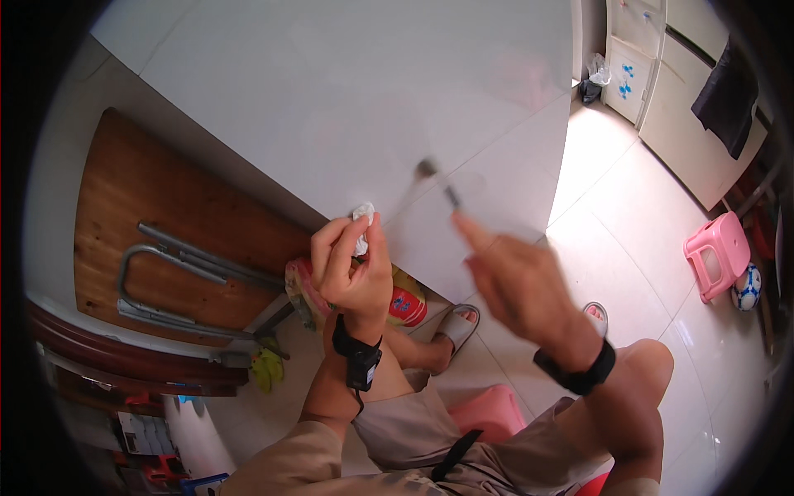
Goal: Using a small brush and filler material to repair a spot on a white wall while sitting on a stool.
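My left hand (351,269) is raised at the near edge of the white tabletop (331,107). Its thumb and fingers pinch a small crumpled white wad (362,227), perhaps tissue. Motion smears my right hand (525,285), which is closed on a slim tool (451,195) with a dark, rounded head. That head points away from me, over the tabletop and to the right of the wad. The blur hides whether the tool is a brush or a small spoon, and whether it touches the surface. Black bands circle both wrists; the left one carries a small black device (364,364).
On the left leans a wooden board (165,207) with folded grey metal legs. A red container (407,304) stands under the table edge. To the right are a pink stool (718,256), a ball (747,288) and a pale cabinet (703,107). Another pink stool (492,412) shows between my legs.
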Demonstrator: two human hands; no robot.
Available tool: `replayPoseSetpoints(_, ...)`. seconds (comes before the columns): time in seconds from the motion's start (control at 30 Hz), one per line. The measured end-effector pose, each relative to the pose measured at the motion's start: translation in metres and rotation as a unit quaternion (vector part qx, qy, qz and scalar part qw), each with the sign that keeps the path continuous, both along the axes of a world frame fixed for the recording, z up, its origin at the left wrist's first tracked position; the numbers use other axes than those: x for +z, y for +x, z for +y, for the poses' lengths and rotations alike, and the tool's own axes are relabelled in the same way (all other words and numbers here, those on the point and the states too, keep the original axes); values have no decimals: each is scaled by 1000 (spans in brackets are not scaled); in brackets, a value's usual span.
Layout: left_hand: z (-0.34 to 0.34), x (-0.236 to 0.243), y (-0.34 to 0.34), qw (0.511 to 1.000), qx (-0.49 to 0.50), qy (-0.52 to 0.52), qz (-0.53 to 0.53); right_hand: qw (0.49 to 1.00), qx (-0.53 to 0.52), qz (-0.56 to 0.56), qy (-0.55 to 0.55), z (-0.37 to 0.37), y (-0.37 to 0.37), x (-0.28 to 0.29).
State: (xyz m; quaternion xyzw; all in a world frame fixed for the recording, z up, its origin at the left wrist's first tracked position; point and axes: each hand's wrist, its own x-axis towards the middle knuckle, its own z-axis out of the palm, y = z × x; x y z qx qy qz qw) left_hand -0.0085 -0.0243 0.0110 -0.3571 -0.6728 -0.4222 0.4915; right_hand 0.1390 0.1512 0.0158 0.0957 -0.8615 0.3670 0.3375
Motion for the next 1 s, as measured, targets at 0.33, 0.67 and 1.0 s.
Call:
replayPoseSetpoints(0.33,-1,-2,3,999,-8,5,-53,1000,-5,-4,0,-1,1,3)
replayPoseSetpoints(0.67,-1,-1,-1,1000,-17,15,-9,999,-23,28,31,-11,-7,-7)
replayPoseSetpoints(1.0,0,-8,-1,999,-29,2,-32,998,-8,26,58,-16,-14,-21)
